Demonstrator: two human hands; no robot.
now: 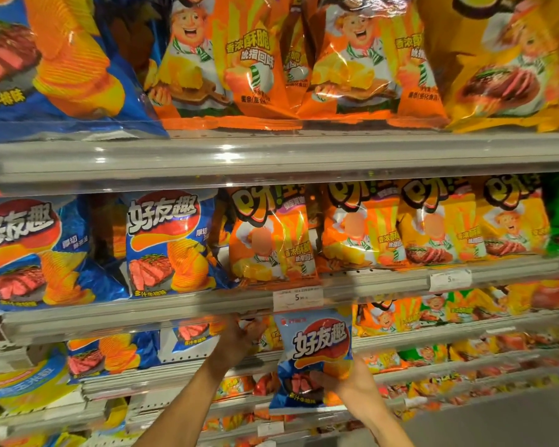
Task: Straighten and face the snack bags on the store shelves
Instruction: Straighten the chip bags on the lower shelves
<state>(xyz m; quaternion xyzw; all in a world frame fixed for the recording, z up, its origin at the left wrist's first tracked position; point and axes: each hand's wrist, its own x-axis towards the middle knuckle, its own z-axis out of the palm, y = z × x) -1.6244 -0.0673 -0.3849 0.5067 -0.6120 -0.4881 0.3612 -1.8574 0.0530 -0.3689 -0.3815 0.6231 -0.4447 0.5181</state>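
Right hand: while raised in front of the shelves, right hand (357, 387) grips the lower part of a small blue snack bag (315, 359), fingers curled round its lower right edge and thumb laid across the front; bag upright, label facing out, held just below the price tag (297, 297).
Left hand: left hand (242, 337) reaching under the shelf rail (142, 309) into the third shelf, touching bags there; fingers hidden behind packaging, so spread or pinching cannot be told.
Task thing: blue bag off the shelf, in the air between the two hands' reach, near the gap the left hand works in.
Doing the step well: probably best to clear and hold the slot with the left hand, then slide the bag in upright, label forward, bottom seam flush with the rail; light grip, since the bag looks air-filled and crushable.
Farther shelves: blue steak-flavour bags (171, 243) and orange chef bags (271, 240) standing above, some leaning.
Hard to make out: lower shelves blurred; top bags cut off; slot depth hidden by the rail; small print unreadable.
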